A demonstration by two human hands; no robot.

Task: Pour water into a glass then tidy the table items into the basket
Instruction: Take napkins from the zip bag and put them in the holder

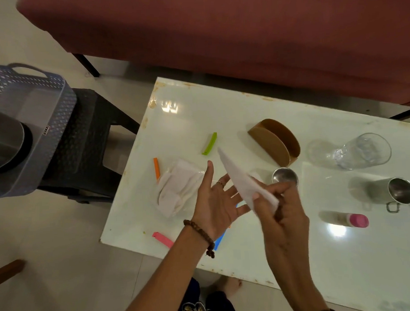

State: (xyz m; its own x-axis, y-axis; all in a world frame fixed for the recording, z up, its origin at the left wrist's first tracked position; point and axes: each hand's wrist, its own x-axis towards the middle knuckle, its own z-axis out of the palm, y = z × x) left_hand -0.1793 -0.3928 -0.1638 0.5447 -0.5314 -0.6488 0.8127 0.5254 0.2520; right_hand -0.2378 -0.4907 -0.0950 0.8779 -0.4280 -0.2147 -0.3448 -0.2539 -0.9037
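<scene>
The long white glossy table (256, 121) is the landmark here. Off its left end, well apart, the grey woven-pattern plastic basket (32, 110) sits on a dark plastic stool (89, 140) and already holds a dark round metal vessel (6, 143). On the table's right part lies a clear drinking glass (359, 151) on its side, apparently empty; near the table's middle stands a brown curved napkin holder (275, 142); towards the right edge are a steel mug with a handle (400, 192) and a small pink-capped bottle lying flat (348, 220). On the left part rests a clear plastic packet of white tissues (179, 186), with green (210, 143), orange (156, 167) and pink (162, 239) plastic clips scattered round it. A small steel cup (285, 175) stands near the middle of the table.

The step in hand looks like folding or tidying a white paper napkin (239, 177) held above the table's middle. To do it well, I would keep the fold flat and the corners matched, support the free pointed end so it does not flop, then slip it into the brown holder or the packet before carrying things across to the basket.

The right hand (278, 206) is closed in a pinch, thumb and fingers gripping the napkin's wide lower end. The left hand (215, 201) is spread wide open, palm up, fingers splayed beside the napkin; whether it touches the paper I cannot tell.
</scene>
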